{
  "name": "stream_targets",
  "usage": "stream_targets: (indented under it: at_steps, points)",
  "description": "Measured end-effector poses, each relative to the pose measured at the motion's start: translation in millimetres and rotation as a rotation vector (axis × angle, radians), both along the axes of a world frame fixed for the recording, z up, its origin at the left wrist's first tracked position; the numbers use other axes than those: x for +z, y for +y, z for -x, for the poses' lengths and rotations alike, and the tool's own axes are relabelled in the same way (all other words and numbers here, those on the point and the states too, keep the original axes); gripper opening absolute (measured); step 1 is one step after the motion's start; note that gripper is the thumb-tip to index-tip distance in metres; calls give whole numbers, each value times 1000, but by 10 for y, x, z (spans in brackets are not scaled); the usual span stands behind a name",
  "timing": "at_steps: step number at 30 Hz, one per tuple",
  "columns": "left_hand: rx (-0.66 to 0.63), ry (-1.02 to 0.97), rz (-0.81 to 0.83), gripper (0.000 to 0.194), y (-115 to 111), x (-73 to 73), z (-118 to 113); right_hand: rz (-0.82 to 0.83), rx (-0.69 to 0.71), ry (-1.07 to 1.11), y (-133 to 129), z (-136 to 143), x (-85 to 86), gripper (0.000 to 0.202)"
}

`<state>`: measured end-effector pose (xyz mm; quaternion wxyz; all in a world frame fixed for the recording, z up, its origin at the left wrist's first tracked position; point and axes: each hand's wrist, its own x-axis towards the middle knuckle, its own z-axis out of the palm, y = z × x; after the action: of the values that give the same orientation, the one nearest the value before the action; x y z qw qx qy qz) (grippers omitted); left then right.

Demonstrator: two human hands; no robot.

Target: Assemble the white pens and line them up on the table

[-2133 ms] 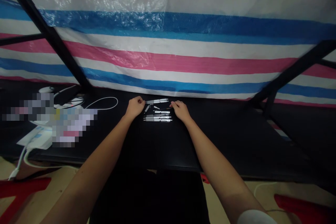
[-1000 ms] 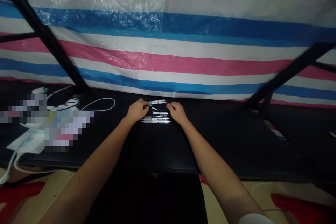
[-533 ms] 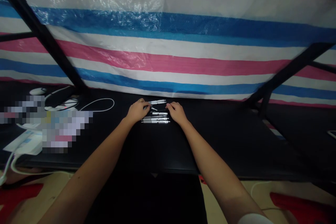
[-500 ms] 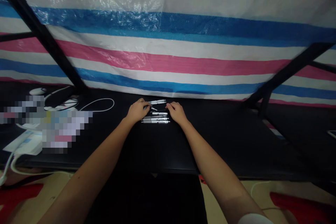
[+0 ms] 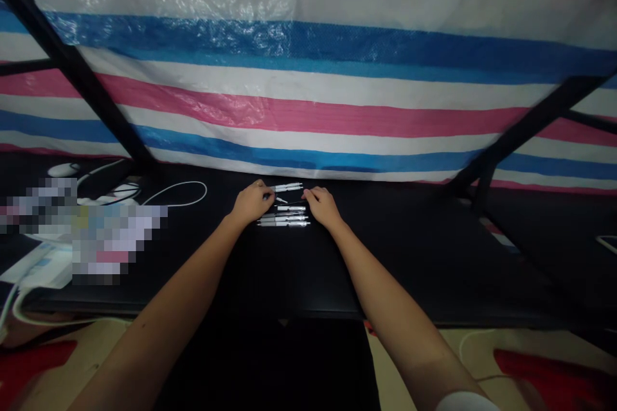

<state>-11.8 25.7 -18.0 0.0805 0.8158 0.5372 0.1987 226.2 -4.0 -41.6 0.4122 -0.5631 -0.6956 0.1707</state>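
On the black table, several white and silver pens (image 5: 283, 221) lie side by side between my hands, toward me. Farther back, more pens (image 5: 288, 187) lie by the fingertips of my left hand (image 5: 252, 201). That hand is closed around a small pen part (image 5: 280, 200), whose pale tip sticks out to the right. My right hand (image 5: 322, 203) has its fingers pinched at the right end of a thin dark piece (image 5: 295, 201), too small to make out.
Papers (image 5: 38, 263), white cables (image 5: 190, 183) and a white mouse (image 5: 63, 170) lie on the left of the table (image 5: 409, 257). Striped sheeting (image 5: 308, 115) hangs behind, between slanted black bars (image 5: 96, 90). A phone-like object (image 5: 608, 243) sits at the far right edge.
The whole view has shifted slightly, moving things a little to the left. Both hands keep nearly the same pose over the pens.
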Motion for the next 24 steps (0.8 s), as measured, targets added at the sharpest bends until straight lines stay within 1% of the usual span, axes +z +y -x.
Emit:
stream_targets:
  at_steps: [5,10,14,20,24]
  points:
    - [16,-12,21,24,-2,10,-48,-7,-1,-4,-4,6,-5,35]
    - [94,-30,33,31,5,34,-108,1,-6,-10,-9,8,5,36]
    - [122,-24,41,27,29,43,-140,8,-7,6,-14,16,7,36]
    - [130,31,18,24,49,57,-157,3,-6,33,-21,27,7,36]
    - [86,62,13,23,40,79,-154,7,-6,37,-23,27,14,37]
